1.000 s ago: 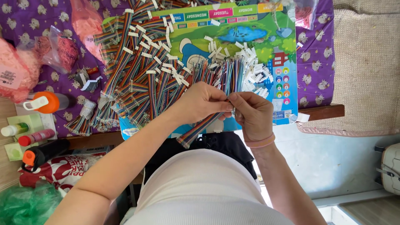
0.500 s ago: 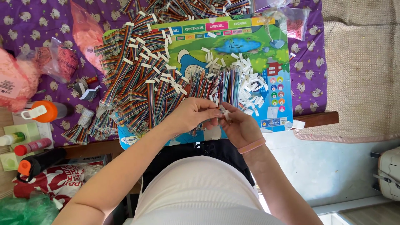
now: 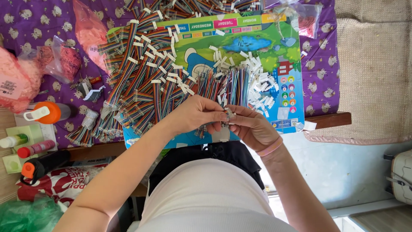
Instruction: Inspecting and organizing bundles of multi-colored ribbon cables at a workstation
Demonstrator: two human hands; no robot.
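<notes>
- Head view, looking down: left hand (image 3: pixel 195 114) and right hand (image 3: pixel 253 126) met above the near edge of the colourful printed board (image 3: pixel 274 47), fingertips of both almost touching.
- Small white connector (image 3: pixel 228 113): pinched between the two hands, thumb and forefinger of each grip pressed together on it; which hand bore the load could not be told.
- Wires from the connector: appeared to run away from the person toward the heap; long axis roughly front-to-back, mostly covered by the fingers.
- Heap of rainbow ribbon cables (image 3: pixel 141 81): lay on the board just beyond the left hand, nearer to it than to the right.
- Loose white connectors (image 3: pixel 262 86): scattered beyond the right hand.
- Purple patterned cloth (image 3: pixel 25 25): covered the surface beneath.
- Hidden: connector's pin face and the palms' undersides.
</notes>
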